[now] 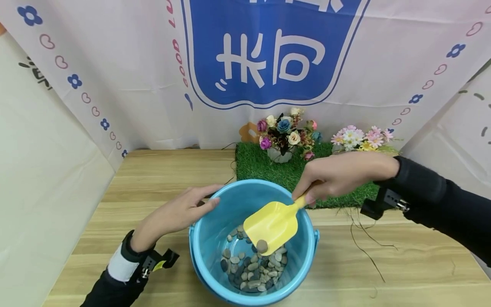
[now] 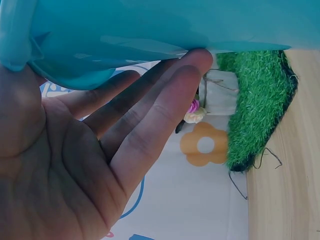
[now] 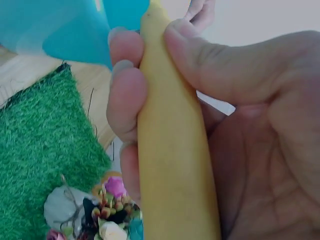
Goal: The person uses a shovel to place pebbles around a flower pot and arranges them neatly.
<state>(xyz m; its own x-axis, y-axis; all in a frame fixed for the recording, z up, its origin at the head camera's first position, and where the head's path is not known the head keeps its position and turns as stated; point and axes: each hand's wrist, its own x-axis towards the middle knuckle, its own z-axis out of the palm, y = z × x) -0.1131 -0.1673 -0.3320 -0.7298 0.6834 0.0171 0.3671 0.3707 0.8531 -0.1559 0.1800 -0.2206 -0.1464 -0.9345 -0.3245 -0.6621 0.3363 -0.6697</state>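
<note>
A light-blue bucket (image 1: pixel 253 183) holds many grey and tan pebbles (image 1: pixel 255 270) on its bottom. My left hand (image 1: pixel 180 211) grips the bucket's left rim, thumb over the edge, fingers along the outer wall; the left wrist view shows its fingertips (image 2: pixel 200 60) against the blue plastic. In my right hand (image 1: pixel 337 175) is a yellow toy shovel (image 1: pixel 274 224), its handle (image 3: pixel 172 150) wrapped by fingers and thumb in the right wrist view. The blade tilts down inside the bucket's opening, over the pebbles. One round brown stone (image 1: pixel 262 246) lies at its lower edge.
Behind the bucket lies a green artificial-grass mat (image 1: pixel 253 166) with a pot of mixed flowers (image 1: pixel 285 132) and pink and white flowers (image 1: pixel 360 138). A printed cloth (image 1: pixel 153 85) hangs behind the wooden table (image 1: pixel 165 170). Loose dark threads (image 1: pixel 364 249) lie right of the bucket.
</note>
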